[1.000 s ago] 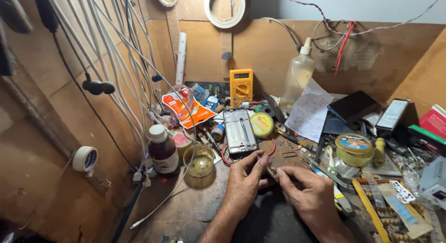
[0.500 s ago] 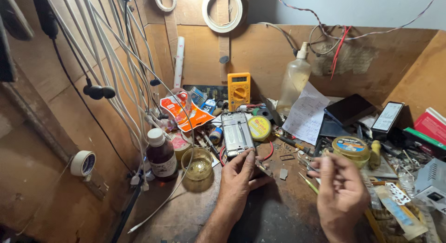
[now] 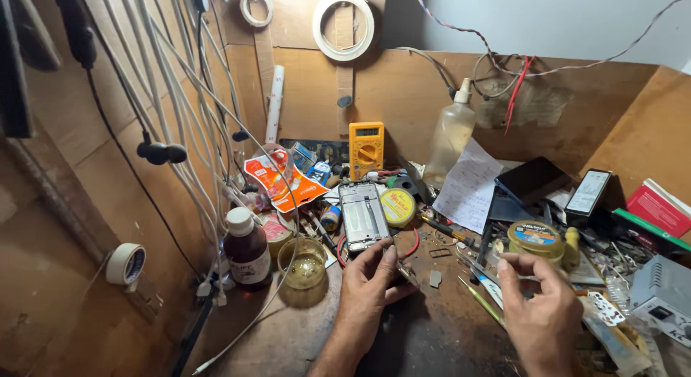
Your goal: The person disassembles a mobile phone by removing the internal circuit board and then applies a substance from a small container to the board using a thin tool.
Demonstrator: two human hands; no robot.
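My left hand (image 3: pixel 371 287) grips the near end of an opened phone (image 3: pixel 363 215) that lies on the brown workbench with its insides up. A thin metal tool (image 3: pixel 407 274) sticks out beside its thumb. My right hand (image 3: pixel 540 312) hovers to the right with fingers curled and apart, nothing visible in them. It is over loose tools and a yellow-green stick (image 3: pixel 481 300), close to a round labelled tin (image 3: pixel 534 236).
A glass jar of yellowish liquid (image 3: pixel 304 263) and a brown bottle (image 3: pixel 246 251) stand left of the phone. Behind it are a yellow tin (image 3: pixel 396 206), a yellow multimeter (image 3: pixel 366 148), a spray bottle (image 3: pixel 450 143) and paper (image 3: pixel 469 186). White cables (image 3: pixel 180 132) hang at left.
My hands were together in front of me. The right hand has moved away to the right toward the tin, and the left hand has reached forward to the phone's near end.
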